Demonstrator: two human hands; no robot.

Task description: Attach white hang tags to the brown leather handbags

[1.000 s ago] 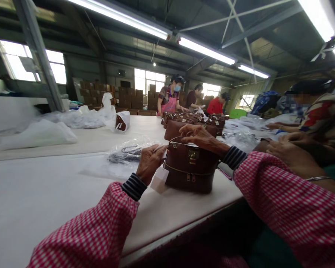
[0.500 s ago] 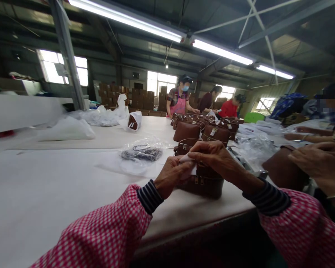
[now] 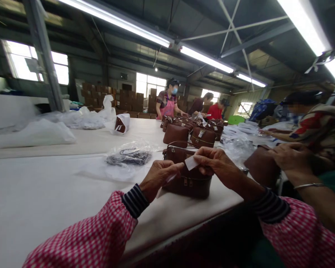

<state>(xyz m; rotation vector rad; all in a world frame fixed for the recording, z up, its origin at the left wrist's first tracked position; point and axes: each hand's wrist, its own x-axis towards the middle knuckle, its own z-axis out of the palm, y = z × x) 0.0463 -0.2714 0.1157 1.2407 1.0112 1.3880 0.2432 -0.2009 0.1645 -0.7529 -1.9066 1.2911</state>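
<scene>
The right hand [image 3: 219,163] was narrowed to a pinch, thumb and forefinger holding a small white slip [image 3: 191,163] by its right end, so that the slip pointed left and tilted in the air. Just left of it, the left hand [image 3: 159,176] was also drawn in, its thumb and forefinger closed on a pale piece [image 3: 171,178] mostly hidden by the fingers; the left fingertips came close beside the slip, though whether they touched it could not be told. The brown bag [image 3: 192,178] lay straight beyond and between the two hands, upright on the desk [image 3: 58,193], its longer side running left to right and its zipped front toward the wearer. The left hand covered part of its left side and the right hand its upper right, so neither was plainly nearer to it. The thin handle [image 3: 180,142] arched above the bag's top. To the left of the bag, a clear plastic bag [image 3: 128,158] of dark cords rested on the desk. Farther off, more brown bags [image 3: 176,134] stood grouped, and a partly wrapped bag [image 3: 122,124] sat apart on the far left. At the near right, a co-worker's hand [image 3: 292,158] was beside another brown piece [image 3: 264,165].
</scene>
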